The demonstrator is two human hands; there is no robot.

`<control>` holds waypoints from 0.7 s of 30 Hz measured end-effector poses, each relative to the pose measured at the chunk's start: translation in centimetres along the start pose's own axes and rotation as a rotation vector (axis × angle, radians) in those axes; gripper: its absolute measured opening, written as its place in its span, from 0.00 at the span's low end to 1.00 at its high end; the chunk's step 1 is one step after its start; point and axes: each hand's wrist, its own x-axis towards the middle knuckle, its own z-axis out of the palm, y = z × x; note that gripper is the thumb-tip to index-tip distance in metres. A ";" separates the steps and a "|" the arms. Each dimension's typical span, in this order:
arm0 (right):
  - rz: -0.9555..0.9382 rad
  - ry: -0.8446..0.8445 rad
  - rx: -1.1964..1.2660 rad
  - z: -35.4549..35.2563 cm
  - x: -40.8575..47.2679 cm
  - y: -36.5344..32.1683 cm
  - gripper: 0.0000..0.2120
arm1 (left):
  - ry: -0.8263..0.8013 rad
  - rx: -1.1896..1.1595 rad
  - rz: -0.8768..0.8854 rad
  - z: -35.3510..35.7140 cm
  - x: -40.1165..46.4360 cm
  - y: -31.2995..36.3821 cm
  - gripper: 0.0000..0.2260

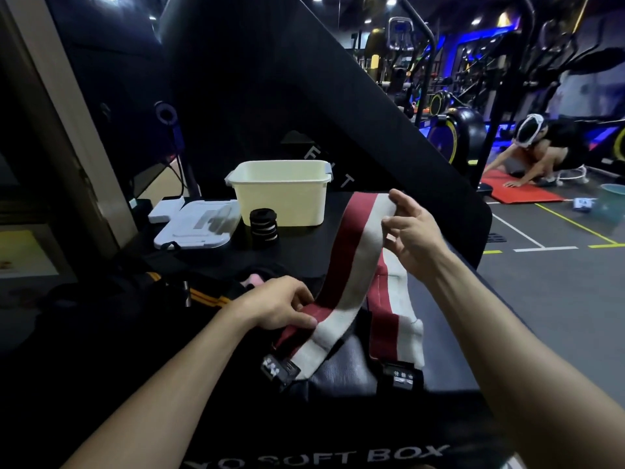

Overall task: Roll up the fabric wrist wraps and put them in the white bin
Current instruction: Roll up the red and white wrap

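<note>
Head view, from the left: a flat white plastic case (194, 223) with a clear lid lies on the black padded box top (304, 245), a small white block (165, 208) touching its far-left corner. Just right of the case stands a rolled black wrap with pale stripes (263, 228), upright on its end, close to the front-left corner of the cream-white rectangular plastic bin (280, 192). No wrap is visible in the bin, though its floor is out of sight.

Nearer the camera, the left hand (279, 304) pinches the near part of a long red-and-white striped fabric wrist wrap (348, 262), thumb on top and fingers curled beneath the strip. From there the wrap's black-tabbed end (279, 368) hangs down onto the box. The strip rises taut up and to the right to the right hand (411, 231), which holds the far end between thumb and fingertips, the other fingers loosely spread. A second red-and-white striped wrap (395, 326) lies flat on the box under the right forearm, its black tab (400, 379) toward the camera.

Far right, across the gym floor, a person (537, 150) crouches over a red mat (521, 192).
</note>
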 end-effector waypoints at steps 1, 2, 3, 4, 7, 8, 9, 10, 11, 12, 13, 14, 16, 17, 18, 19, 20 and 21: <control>0.004 0.004 -0.012 -0.3 0.3 0.1 0.33 | -0.008 -0.008 0.008 -0.1 0.0 -0.1 0.20; 0.008 0.014 -0.032 -0.7 0.7 0.2 0.33 | 0.009 -0.012 0.021 -0.4 0.1 -0.2 0.18; 0.012 0.032 -0.062 -1.1 1.2 0.4 0.34 | 0.044 -0.040 0.046 -0.9 0.4 -0.4 0.18; 0.014 0.057 -0.097 -1.5 1.7 0.6 0.34 | 0.083 -0.133 0.095 -1.3 0.5 -0.2 0.17; 0.036 0.132 -0.197 -3.0 3.5 1.5 0.35 | 0.126 -0.582 0.256 -3.0 0.6 1.9 0.12; 0.043 0.149 -0.235 -3.5 4.2 1.8 0.35 | 0.128 -0.692 0.281 -3.5 0.8 3.0 0.11; 0.048 0.160 -0.279 -4.0 4.9 1.9 0.35 | 0.125 -0.771 0.301 -3.7 1.3 3.9 0.11; 0.053 0.163 -0.319 -4.5 5.7 2.0 0.36 | 0.110 -0.833 0.322 -3.9 1.9 4.8 0.11; 0.055 0.159 -0.352 -4.8 6.5 1.9 0.36 | 0.084 -0.878 0.342 -3.8 2.5 5.5 0.11; 0.051 0.151 -0.377 -5.0 7.4 1.6 0.36 | 0.056 -0.914 0.350 -3.6 3.2 6.1 0.11; 0.038 0.139 -0.405 -5.1 8.2 1.3 0.36 | 0.031 -0.944 0.353 -3.2 3.9 6.6 0.11; 0.015 0.124 -0.428 -4.9 8.9 0.8 0.36 | 0.013 -0.980 0.352 -2.5 4.4 6.9 0.11; -0.050 0.096 -0.430 -4.9 10.6 0.3 0.36 | 0.006 -1.028 0.326 -1.0 5.4 7.4 0.11; -0.063 0.083 -0.414 -4.9 11.2 0.3 0.36 | 0.008 -1.031 0.309 -0.1 5.8 7.4 0.11; -0.050 0.072 -0.418 -5.2 11.8 0.6 0.36 | 0.002 -1.027 0.285 0.8 6.3 7.4 0.11; -0.020 0.051 -0.469 -5.5 12.2 1.3 0.34 | -0.008 -1.019 0.254 1.7 6.7 7.3 0.11; 0.027 0.010 -0.582 -6.0 12.3 2.3 0.29 | -0.020 -1.008 0.216 2.6 7.0 7.0 0.10; 0.085 -0.047 -0.738 -6.4 12.3 3.6 0.23 | -0.033 -0.994 0.179 3.4 7.3 6.7 0.09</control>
